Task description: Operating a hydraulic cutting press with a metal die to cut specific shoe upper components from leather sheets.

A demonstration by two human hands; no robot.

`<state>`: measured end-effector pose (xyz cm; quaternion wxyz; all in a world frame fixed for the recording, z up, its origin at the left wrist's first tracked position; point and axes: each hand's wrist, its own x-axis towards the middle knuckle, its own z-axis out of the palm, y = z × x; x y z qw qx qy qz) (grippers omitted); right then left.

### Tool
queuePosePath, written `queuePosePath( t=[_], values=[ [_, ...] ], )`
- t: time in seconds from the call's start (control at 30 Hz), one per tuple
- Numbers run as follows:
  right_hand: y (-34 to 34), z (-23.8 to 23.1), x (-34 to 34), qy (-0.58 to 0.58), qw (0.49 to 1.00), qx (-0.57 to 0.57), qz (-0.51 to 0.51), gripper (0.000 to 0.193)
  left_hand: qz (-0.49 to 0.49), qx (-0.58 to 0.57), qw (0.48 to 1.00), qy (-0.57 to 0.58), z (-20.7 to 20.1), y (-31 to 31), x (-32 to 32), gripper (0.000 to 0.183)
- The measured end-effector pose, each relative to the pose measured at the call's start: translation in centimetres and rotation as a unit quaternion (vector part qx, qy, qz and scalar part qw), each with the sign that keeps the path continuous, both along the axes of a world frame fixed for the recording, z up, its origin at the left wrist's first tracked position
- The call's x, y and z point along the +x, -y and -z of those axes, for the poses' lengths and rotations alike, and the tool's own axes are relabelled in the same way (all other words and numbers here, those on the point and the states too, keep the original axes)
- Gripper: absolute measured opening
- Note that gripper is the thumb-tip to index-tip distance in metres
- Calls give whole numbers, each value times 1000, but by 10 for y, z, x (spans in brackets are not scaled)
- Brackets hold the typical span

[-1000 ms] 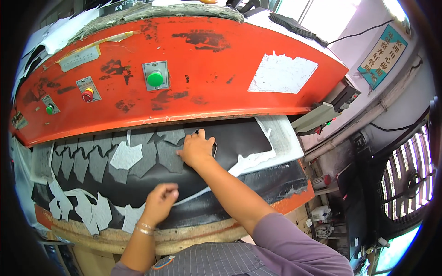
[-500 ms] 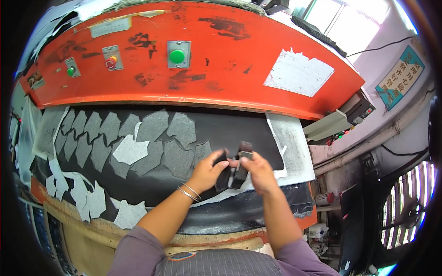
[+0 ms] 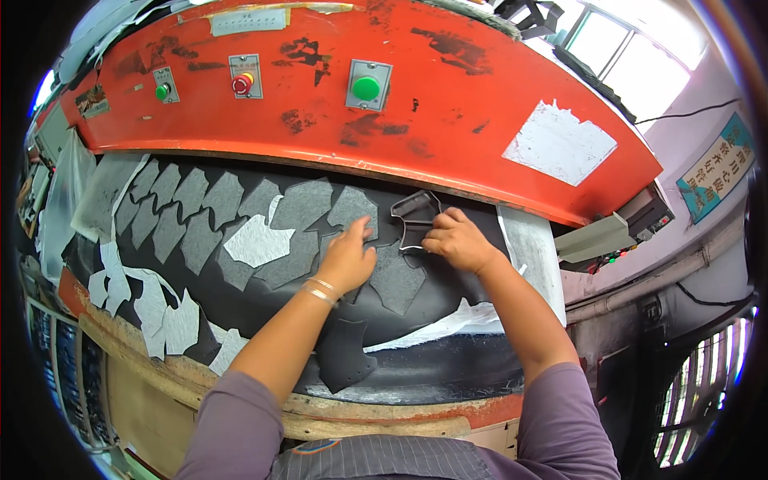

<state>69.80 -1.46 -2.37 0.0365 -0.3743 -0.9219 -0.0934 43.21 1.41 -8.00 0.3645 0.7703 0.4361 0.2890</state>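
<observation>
A black sheet [image 3: 456, 280] lies on the bed of the red press, with rows of grey cut-out shapes [image 3: 398, 278] showing in it. My right hand [image 3: 460, 242] grips the right side of a metal cutting die [image 3: 418, 208], which stands on the sheet close under the press's edge. To its left, my left hand [image 3: 346, 260] holds nothing; its fingers reach out apart over the grey shapes. A loose black cut piece [image 3: 344, 356] with small holes along its edge lies toward me, below my left hand.
The red press beam [image 3: 472, 112] spans the back, carrying a green button [image 3: 366, 88] and a red knob [image 3: 243, 83]. A loose pale piece [image 3: 258, 242] rests on the sheet. Pale scraps [image 3: 172, 320] hang at the front left. A control box [image 3: 632, 212] juts out right.
My right hand has moved the die away from me onto the sheet. My left hand has parted from it, and a black piece now lies near the front. The view has shifted.
</observation>
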Motion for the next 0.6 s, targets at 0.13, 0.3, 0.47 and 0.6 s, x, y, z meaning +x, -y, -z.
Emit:
queuePosePath(
  t=[0.13, 0.3, 0.47, 0.6],
  values=[
    [0, 16, 9, -16, 997, 35, 73, 34, -44, 128, 990, -28, 21, -13, 28, 69],
    [33, 54, -51, -329, 875, -109, 338, 91, -58, 111, 991, -42, 24, -30, 32, 70],
    [15, 68, -71, -291, 868, 9, 402, 58, -41, 100, 994, -32, 25, -34, 36, 69],
    [11, 64, -53, -379, 851, -88, 353, 32, -45, 110, 993, -3, 29, -34, 34, 65]
  ],
)
